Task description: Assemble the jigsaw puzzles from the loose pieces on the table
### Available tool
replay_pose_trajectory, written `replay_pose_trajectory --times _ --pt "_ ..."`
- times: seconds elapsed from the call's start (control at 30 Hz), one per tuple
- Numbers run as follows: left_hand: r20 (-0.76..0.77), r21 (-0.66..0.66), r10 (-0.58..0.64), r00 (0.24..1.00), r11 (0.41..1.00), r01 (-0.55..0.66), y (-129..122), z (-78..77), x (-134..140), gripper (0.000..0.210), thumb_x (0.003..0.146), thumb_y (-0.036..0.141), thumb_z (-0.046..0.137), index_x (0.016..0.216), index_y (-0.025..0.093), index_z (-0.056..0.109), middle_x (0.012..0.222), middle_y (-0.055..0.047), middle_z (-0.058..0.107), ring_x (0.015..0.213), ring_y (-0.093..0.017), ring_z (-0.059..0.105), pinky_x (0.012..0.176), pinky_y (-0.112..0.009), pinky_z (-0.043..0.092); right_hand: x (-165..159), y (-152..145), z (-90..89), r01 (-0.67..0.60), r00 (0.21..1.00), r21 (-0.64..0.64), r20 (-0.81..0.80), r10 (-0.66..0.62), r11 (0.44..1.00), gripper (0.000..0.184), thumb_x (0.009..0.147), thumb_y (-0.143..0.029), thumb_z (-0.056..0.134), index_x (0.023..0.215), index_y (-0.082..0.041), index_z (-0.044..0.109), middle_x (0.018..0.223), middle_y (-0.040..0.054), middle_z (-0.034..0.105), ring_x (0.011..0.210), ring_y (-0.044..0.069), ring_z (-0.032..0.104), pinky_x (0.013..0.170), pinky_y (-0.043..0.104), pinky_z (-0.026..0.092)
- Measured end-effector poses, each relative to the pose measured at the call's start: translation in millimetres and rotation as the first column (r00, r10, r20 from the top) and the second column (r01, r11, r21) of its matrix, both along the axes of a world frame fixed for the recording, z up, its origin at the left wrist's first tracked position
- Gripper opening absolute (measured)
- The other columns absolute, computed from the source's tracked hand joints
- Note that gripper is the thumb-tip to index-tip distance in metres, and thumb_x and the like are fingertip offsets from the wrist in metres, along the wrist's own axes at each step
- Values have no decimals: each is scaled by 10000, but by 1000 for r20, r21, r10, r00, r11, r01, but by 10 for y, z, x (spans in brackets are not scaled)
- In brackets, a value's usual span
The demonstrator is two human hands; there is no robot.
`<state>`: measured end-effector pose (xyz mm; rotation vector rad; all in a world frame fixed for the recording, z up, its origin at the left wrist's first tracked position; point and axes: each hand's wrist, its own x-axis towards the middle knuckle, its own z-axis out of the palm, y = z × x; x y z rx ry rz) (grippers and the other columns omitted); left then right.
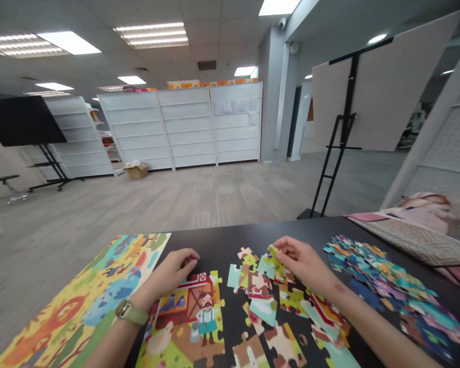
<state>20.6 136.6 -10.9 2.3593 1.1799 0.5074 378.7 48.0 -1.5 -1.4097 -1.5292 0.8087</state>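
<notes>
My right hand pinches a yellow-green jigsaw puzzle piece between thumb and fingers, over the far side of a loose pile. My left hand, with a green-strapped watch on its wrist, rests just beyond a joined puzzle section; its fingers are loosely curled, thumb and forefinger apart, nothing visible between them. That section shows a red barn, a figure in an apron and a white hen. Between and under my hands lie loose pieces, among them a brown-and-white piece and a pale teal one.
A colourful printed sheet lies at the left, partly under my left forearm. Past my right forearm spreads a heap of teal and purple puzzle pieces. A patterned fabric item sits at the black table's right edge. An easel stand rises behind.
</notes>
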Motion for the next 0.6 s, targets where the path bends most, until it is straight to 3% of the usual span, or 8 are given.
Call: replay_pose_trajectory --times 0.13,0.27,0.33,0.47,0.6 --pt "-36 -4 -56 998 998 56 -49 -22 62 258 949 368 467 997 216 670 910 -32 687 789 -194 619 715 -288 452 -12 19 -28 37 994 -35 -101 -41 999 298 724 -434 711 739 -216 509 648 -50 555 597 122 516 564 243 388" --pt "-55 0 -90 994 996 90 -106 7 133 239 959 334 459 999 214 662 907 -30 677 807 -196 621 726 -292 456 -37 -22 59 -8 989 -24 -151 4 1000 356 759 -407 672 1041 -212 579 638 -96 448 557 95 440 544 232 353" --pt "-59 3 -99 993 995 99 -141 22 170 230 969 320 455 1004 219 658 929 -34 672 837 -202 622 753 -301 461 -62 -44 106 -39 987 -56 -161 29 998 399 764 -414 673 1094 -202 601 668 -76 497 587 105 489 570 244 386" --pt "-42 19 -142 989 990 143 -217 8 258 203 934 298 544 1100 234 641 1072 -54 643 984 -231 601 874 -330 458 -99 -36 89 -31 976 -120 -217 4 992 334 707 -438 738 902 -199 610 744 -15 644 652 139 595 603 263 448" --pt "-33 0 -172 984 985 172 -259 -16 312 280 859 280 667 1135 240 635 1149 -54 591 1066 -246 566 948 -341 430 -104 -7 14 -16 969 -118 -247 -14 993 324 685 -422 756 754 -208 523 646 -41 618 564 114 563 554 240 414"
